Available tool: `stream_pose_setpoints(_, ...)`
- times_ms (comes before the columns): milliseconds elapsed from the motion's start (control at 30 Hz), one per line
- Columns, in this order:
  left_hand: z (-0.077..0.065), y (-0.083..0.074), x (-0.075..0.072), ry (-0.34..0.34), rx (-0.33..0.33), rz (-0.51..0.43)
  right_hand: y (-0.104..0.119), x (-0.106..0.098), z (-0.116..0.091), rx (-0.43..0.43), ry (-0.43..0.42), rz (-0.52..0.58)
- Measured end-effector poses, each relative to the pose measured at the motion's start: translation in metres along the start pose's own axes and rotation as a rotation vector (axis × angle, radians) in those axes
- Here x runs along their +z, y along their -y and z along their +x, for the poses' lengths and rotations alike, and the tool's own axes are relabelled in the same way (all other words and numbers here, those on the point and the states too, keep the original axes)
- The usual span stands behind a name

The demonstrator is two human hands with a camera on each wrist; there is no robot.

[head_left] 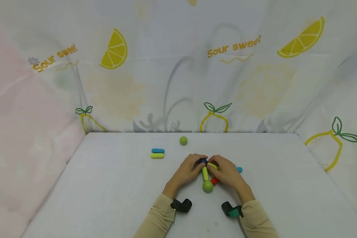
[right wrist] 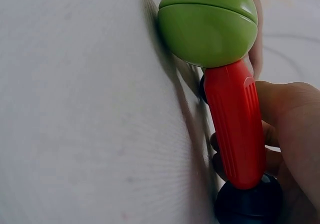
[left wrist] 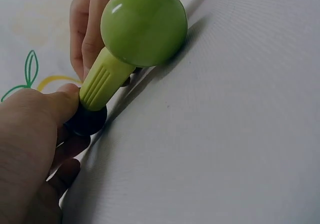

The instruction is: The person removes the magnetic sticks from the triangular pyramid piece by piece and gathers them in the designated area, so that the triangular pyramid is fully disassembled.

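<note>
My left hand (head_left: pixel 188 169) pinches a dark blue ball (head_left: pixel 203 161) between thumb and fingers. From that ball a yellow-green rod (head_left: pixel 205 174) runs toward me to a green ball (head_left: pixel 207 186). My right hand (head_left: pixel 227 170) holds a second yellow-green rod (head_left: pixel 213 166), whose end meets the dark blue ball. A red rod (right wrist: pixel 235 126) joins the green ball to another dark ball (right wrist: pixel 250 202), seen in the right wrist view beneath the right hand. Past that hand sticks out the end of a blue rod (head_left: pixel 239 169), its rest hidden.
Farther back on the white table (head_left: pixel 107 185) lie a loose blue rod (head_left: pixel 158 150) and a yellow-green rod (head_left: pixel 157 156), side by side. A loose green ball (head_left: pixel 183 140) sits close to the back edge. Behind hangs a lemon-print cloth (head_left: pixel 166 66).
</note>
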State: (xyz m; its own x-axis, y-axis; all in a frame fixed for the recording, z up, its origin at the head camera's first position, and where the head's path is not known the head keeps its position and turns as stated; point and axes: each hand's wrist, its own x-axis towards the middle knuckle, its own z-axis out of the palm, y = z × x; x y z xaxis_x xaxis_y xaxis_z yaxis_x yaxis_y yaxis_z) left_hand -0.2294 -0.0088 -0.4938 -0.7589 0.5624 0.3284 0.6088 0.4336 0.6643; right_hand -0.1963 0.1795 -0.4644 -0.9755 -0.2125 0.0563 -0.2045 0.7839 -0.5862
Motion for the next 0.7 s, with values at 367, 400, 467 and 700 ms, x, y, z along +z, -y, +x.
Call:
stream_pose_setpoints(367, 0.001, 0.0003, -0.0005, -0.008, -0.01, -0.019, 0.0013, 0.0002, 0.0009, -0.029, -0.035, -0.02)
stream_pose_setpoints(400, 0.0008, 0.0004, -0.0003, -0.011, -0.006, -0.016, 0.0015, 0.0003, 0.0007, -0.03, -0.036, -0.015)
stream_pose_setpoints(467, 0.0005, 0.0005, -0.0002, -0.014, -0.004, -0.018, 0.0024, 0.0003, 0.0005, -0.032, -0.039, -0.013)
stream_pose_setpoints(700, 0.0007, 0.0014, 0.0003, -0.014, -0.017, -0.022, 0.005, 0.0008, 0.0009, -0.025, -0.052, -0.038)
